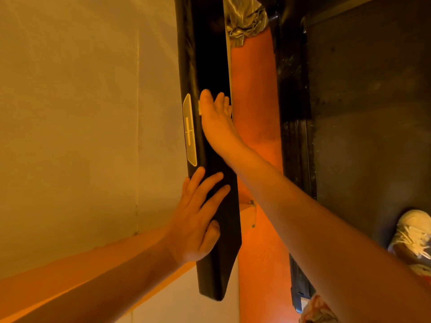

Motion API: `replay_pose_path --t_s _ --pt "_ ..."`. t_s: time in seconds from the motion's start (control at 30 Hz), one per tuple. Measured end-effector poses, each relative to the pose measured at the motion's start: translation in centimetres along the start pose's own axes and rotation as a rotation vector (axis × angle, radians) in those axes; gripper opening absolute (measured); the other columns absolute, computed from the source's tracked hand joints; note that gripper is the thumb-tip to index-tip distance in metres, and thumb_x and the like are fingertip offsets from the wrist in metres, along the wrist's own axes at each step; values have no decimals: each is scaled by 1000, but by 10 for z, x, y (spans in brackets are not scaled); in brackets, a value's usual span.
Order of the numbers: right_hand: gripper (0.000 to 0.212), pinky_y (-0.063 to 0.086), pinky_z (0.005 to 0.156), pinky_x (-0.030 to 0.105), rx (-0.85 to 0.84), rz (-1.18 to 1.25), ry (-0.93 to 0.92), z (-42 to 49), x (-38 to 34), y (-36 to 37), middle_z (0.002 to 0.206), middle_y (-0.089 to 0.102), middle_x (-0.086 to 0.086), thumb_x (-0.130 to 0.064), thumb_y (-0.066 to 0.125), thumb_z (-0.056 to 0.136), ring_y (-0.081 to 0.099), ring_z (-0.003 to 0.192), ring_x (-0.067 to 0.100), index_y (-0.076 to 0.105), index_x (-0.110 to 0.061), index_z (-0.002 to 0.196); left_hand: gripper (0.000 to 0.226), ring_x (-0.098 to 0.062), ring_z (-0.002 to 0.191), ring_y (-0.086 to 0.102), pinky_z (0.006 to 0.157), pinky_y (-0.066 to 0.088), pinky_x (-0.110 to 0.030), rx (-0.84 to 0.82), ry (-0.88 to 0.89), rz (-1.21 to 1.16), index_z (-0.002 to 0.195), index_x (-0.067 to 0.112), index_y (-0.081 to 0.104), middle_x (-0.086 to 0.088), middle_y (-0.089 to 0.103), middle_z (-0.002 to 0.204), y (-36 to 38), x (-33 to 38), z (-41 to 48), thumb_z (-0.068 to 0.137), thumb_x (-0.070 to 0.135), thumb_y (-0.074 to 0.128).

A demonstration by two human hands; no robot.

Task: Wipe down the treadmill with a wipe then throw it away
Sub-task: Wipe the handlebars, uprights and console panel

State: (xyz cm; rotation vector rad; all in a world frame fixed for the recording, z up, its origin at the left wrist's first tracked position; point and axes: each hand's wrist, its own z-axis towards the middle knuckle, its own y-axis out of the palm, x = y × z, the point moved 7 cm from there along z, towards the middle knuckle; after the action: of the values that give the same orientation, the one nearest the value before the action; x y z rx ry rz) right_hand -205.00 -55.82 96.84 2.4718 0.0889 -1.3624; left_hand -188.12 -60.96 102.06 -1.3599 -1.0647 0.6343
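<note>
R hand [218,127] is pressing wipe [199,107] onto treadmill handrail [210,54], grip apart, flat. L hand [198,220] is resting lower down, grip apart. Prob. mid-wipe; belt [373,113] & binning are pending.

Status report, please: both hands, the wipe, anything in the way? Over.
Left hand flat on black padded treadmill handrail. Right hand presses white wipe, mostly hidden, farther along it. Nothing seen blocking the rail ahead.

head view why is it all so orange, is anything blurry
Head view: a warm orange cast tints the whole frame; the black treadmill handrail sinks into shadow; left hand and right hand look sharp; the shoe at the right edge looks softer.
</note>
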Motion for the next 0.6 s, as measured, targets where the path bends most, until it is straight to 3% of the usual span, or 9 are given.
replay_pose_path --t_s 0.13,0.37,0.6 --pt "70 -2 126 44 66 4 82 11 -1 -7 172 -6 11 -52 18 110 -7 158 25 -1 -10 163 56 -40 155 13 115 24 -68 5 17 -7 144 6 45 -14 34 157 -1 2 0 92 25 40" --pt "72 0 126 45 67 13 25 1 2 3 172 -4 10 -53 20 110 -6 158 26 -2 -11 163 58 -41 155 13 117 23 -66 -23 -16 32 142 -1 52 -17 35 158 1 1 2 92 28 44" --pt "69 4 126 47 79 34 102 5 -10 -4 172 0 11 -50 20 110 -1 158 27 3 -10 164 60 -37 156 10 118 22 -66 -38 -51 54 145 1 49 -15 34 159 -1 3 3 91 27 46"
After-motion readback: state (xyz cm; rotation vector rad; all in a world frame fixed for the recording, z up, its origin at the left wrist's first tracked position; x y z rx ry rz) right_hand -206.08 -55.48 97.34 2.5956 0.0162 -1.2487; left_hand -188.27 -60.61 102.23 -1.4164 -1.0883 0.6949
